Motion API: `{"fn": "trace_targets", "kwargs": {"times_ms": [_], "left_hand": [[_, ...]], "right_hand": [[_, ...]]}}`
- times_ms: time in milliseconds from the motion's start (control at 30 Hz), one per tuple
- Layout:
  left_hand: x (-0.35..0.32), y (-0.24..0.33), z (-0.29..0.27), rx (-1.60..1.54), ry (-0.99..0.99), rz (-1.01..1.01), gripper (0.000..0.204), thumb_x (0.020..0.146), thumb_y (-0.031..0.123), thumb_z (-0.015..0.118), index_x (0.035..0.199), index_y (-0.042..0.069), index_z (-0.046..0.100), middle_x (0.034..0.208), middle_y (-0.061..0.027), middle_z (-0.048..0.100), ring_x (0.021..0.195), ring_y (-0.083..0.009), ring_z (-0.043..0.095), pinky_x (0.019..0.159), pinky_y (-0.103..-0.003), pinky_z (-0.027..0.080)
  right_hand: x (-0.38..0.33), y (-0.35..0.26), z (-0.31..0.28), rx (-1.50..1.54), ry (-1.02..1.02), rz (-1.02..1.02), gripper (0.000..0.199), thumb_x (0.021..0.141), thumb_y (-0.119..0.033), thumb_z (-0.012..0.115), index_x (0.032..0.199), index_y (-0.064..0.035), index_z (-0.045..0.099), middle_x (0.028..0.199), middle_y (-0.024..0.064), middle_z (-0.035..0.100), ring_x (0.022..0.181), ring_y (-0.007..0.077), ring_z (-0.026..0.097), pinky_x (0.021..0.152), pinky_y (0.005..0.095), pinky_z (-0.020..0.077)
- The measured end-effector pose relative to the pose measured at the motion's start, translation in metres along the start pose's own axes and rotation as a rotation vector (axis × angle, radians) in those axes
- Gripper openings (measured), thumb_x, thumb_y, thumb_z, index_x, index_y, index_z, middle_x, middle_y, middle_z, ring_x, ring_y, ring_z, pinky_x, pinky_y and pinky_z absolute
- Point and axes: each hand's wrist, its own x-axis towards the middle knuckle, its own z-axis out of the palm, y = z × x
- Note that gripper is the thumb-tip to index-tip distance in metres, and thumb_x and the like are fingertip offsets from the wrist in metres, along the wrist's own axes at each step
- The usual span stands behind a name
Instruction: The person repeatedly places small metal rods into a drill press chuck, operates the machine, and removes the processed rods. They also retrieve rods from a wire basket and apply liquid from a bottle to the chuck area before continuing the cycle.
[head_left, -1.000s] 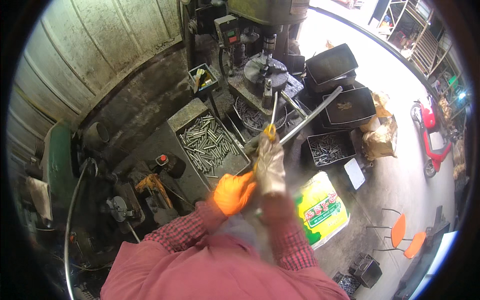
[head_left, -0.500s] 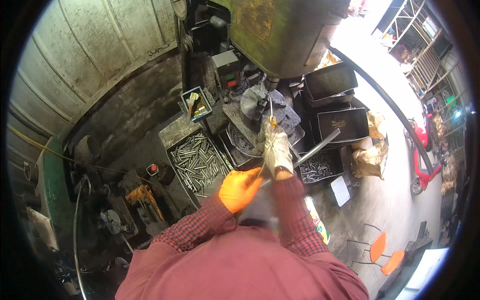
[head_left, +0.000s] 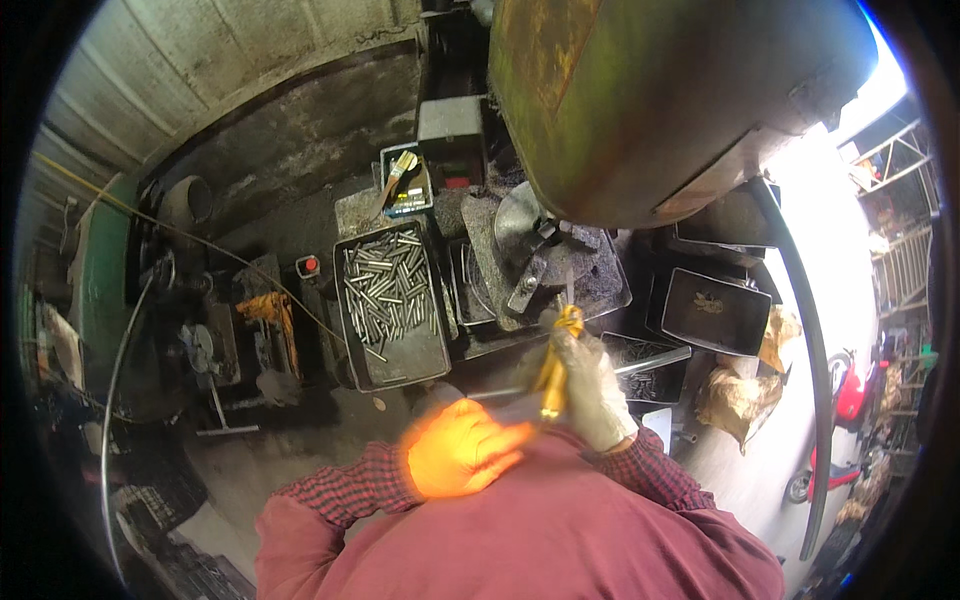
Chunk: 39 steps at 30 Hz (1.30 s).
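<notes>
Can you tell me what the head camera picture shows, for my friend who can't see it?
A person in a red shirt works at a big green machine, the right hand in a pale glove gripping a yellow tool and the left hand in an orange glove close beside it. A tray of short metal rods sits to the left.

Two gloved hands (head_left: 460, 458), one tray (head_left: 395, 372)

Tray (head_left: 352, 352) of rods (head_left: 385, 290) left of machine table (head_left: 590, 290)
</notes>
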Motion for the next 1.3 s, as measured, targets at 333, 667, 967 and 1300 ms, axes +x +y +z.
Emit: {"fn": "trace_targets", "kwargs": {"times_ms": [333, 667, 967, 1300], "left_hand": [[-0.024, -0.003, 0.074, 0.019, 0.263, 0.006, 0.044, 0.080, 0.005, 0.079, 0.122, -0.002, 0.072, 0.074, -0.0079, 0.058, 0.070, -0.0268, 0.056, 0.067, -0.040, 0.045], [-0.046, 0.040, 0.159, 0.206, 0.398, 0.056, 0.043, 0.085, 0.012, 0.081, 0.126, 0.004, 0.071, 0.087, -0.0071, 0.070, 0.074, -0.0280, 0.061, 0.076, -0.040, 0.047], [-0.148, 0.006, 0.174, 0.657, 0.332, -0.089, 0.046, 0.083, 0.012, 0.080, 0.127, 0.006, 0.070, 0.090, -0.0047, 0.068, 0.079, -0.0273, 0.061, 0.080, -0.041, 0.046], [-0.187, -0.034, 0.231, 0.459, 0.526, -0.438, 0.036, 0.079, 0.022, 0.077, 0.113, 0.013, 0.074, 0.096, -0.0092, 0.073, 0.090, -0.0313, 0.069, 0.087, -0.044, 0.050]], "right_hand": [[0.006, -0.003, -0.004, -0.518, -0.310, -0.181, 0.048, 0.106, -0.044, 0.059, 0.124, 0.0008, 0.059, 0.093, 0.0134, 0.069, 0.066, 0.0224, 0.071, 0.065, 0.0343, 0.0589], [-0.043, 0.053, -0.063, 0.013, -0.236, -0.339, 0.030, 0.103, -0.033, 0.068, 0.116, -0.0079, 0.059, 0.081, 0.0050, 0.064, 0.059, 0.0164, 0.064, 0.054, 0.0310, 0.0555], [-0.085, 0.112, -0.113, -0.283, -0.493, -0.642, 0.065, 0.093, -0.030, 0.077, 0.143, 0.0033, 0.054, 0.122, 0.0180, 0.069, 0.107, 0.0270, 0.070, 0.097, 0.0419, 0.0577], [-0.094, 0.180, -0.074, -0.863, -0.420, -0.519, 0.087, 0.079, -0.012, 0.091, 0.152, 0.0025, 0.047, 0.144, 0.0190, 0.061, 0.133, 0.0255, 0.060, 0.110, 0.0347, 0.0493]]}}
